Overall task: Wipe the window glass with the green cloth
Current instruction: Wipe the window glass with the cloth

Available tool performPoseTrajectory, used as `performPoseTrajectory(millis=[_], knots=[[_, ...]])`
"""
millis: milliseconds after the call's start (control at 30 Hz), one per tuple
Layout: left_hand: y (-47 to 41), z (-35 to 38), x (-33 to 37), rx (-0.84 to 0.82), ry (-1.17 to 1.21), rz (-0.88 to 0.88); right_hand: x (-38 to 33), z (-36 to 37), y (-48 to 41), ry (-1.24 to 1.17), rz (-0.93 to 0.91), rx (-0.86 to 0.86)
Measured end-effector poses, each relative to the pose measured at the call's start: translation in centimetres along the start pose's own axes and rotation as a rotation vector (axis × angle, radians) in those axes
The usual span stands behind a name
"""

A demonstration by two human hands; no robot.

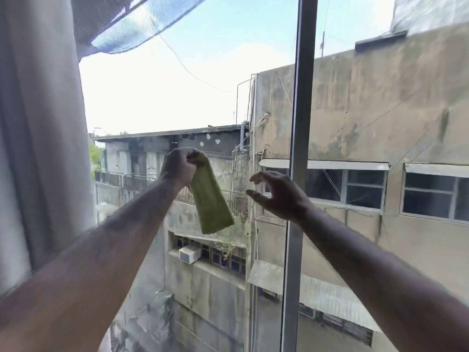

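My left hand [179,165] is raised in front of the window glass [177,92] and grips the top end of the green cloth [210,201]. The cloth hangs down from the fist as a folded strip, slanting to the right. My right hand [276,193] hovers just right of the cloth with fingers spread and curled, holding nothing and a short gap away from the cloth. Whether the cloth touches the glass I cannot tell.
A grey vertical window frame bar [300,123] divides the glass, just behind my right hand. A pale curtain [38,123] hangs along the left edge. Concrete buildings and an air-conditioner unit [189,254] lie outside beyond the glass.
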State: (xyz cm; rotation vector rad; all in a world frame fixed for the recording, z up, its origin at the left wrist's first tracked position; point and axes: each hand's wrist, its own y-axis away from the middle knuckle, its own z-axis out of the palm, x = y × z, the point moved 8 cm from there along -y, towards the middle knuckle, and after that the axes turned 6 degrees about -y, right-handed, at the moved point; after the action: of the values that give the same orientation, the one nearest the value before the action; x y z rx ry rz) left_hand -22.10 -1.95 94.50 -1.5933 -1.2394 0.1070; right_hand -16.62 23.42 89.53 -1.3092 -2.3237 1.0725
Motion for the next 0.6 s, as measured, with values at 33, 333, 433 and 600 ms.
performPoseTrajectory(millis=[33, 333, 433, 600], knots=[[-0.7, 0.3, 0.3, -0.022, -0.102, 0.060, 0.8, -1.3, -0.5, 0.081, -0.010, 0.100], [-4.6, 1.1, -1.7, 0.280, -0.507, 0.165, 11.4, -3.4, -3.0, 0.317, 0.212, 0.423], [-4.8, 1.6, -1.9, 0.395, -0.402, 0.204, 12.6, -2.0, -3.4, 0.324, 0.192, 0.481], [-3.0, 4.6, -3.0, 0.463, -0.204, 0.254, 13.3, -1.1, -3.6, 0.422, 0.123, 0.559]])
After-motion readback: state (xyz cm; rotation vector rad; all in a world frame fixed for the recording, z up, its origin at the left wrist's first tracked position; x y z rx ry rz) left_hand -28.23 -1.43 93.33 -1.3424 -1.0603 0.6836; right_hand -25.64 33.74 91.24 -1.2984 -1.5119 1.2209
